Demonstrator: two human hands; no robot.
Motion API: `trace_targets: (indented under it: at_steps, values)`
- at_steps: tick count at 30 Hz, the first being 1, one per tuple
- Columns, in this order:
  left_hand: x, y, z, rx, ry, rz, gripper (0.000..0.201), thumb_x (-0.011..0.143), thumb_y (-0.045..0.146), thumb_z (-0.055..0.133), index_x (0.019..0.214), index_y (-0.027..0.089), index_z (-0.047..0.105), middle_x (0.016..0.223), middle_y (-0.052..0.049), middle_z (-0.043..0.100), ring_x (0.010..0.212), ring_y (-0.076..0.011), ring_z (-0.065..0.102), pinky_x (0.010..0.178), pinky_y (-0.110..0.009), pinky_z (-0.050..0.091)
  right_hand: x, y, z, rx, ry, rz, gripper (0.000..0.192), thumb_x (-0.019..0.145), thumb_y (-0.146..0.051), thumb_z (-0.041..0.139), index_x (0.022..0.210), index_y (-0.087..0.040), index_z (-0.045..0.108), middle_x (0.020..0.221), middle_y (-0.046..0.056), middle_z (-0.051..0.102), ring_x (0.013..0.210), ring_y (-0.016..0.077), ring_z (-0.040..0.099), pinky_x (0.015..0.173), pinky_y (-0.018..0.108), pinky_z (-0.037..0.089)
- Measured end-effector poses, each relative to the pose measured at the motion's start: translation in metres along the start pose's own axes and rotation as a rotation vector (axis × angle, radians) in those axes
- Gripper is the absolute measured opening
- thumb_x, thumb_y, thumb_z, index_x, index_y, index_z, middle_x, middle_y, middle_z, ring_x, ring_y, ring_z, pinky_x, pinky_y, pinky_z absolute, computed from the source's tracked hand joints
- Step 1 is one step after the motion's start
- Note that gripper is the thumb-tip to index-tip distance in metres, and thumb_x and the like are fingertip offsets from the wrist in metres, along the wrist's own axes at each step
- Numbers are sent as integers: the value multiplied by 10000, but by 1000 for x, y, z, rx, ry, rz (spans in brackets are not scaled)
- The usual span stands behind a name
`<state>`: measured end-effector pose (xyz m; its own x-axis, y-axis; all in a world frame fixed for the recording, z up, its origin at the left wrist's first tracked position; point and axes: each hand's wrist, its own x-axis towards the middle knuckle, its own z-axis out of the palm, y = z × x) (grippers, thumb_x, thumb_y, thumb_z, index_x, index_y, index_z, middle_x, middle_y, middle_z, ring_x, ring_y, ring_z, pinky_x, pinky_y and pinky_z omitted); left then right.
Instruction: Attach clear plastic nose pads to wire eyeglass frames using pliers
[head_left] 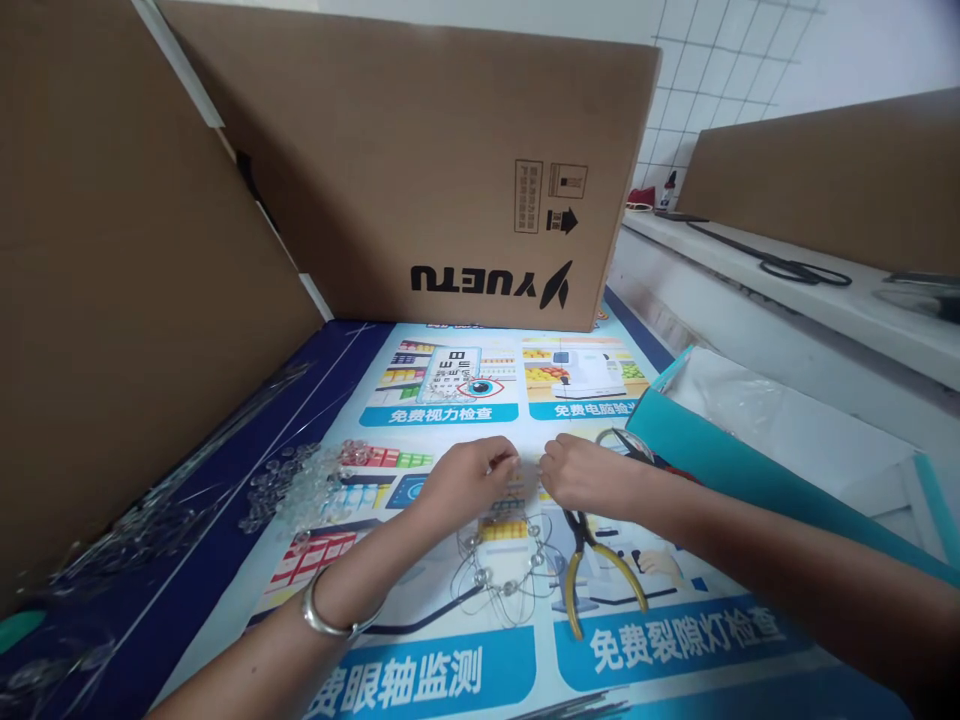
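Observation:
My left hand [469,480] and my right hand [581,472] meet fingertip to fingertip at the middle of the printed poster mat [450,680]. Both pinch a thin wire strung with clear beads; the beaded strand [504,565] hangs in a loop just below the hands. What sits exactly between the fingertips is too small to make out. A silver bangle [330,615] circles my left wrist. A pile of clear beads [304,485] lies to the left of my left hand. Yellow-handled pliers [589,565] lie under my right forearm.
A large YUETU cardboard box [420,170] stands behind the mat, and another cardboard panel [112,300] walls the left. Thin wires [172,490] lie along the left. A teal box [750,460] with white lining sits at right. Scissors [802,270] rest on the white ledge.

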<state>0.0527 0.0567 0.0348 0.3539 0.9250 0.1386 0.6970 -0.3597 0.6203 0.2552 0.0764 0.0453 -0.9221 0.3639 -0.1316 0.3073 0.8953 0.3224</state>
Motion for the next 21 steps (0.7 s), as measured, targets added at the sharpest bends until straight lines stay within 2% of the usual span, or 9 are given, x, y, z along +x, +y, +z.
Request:
trace_targets:
  at_steps: [5,12,16,21]
  values:
    - [-1,0,1,-13,-35,-18,204,829,283,421,766,203,597,662,20,592,598,-130,504,526,-212,315,-1,14,3,45,20,65,104,787,-99,492,734,-140,571,716,51,572,715,174,479,644,305,313]
    - [-1,-4,3,-89,-68,-24,215,832,297,409,750,201,583,644,25,580,601,-130,506,527,-212,310,-25,19,-16,75,83,280,189,872,-156,376,853,-140,563,879,81,573,848,185,483,713,303,328]
    - [0,-4,4,-93,-52,-26,200,827,294,416,757,203,581,650,27,582,612,-131,510,533,-211,315,-24,15,-15,107,37,217,175,864,-161,423,772,-162,572,791,49,580,800,167,499,707,289,335]
    - [0,-4,5,-102,-42,-35,196,817,281,423,752,198,589,661,24,594,631,-133,525,555,-216,333,-8,6,0,148,-22,159,142,778,-51,478,728,-135,580,756,78,594,785,192,512,698,318,336]
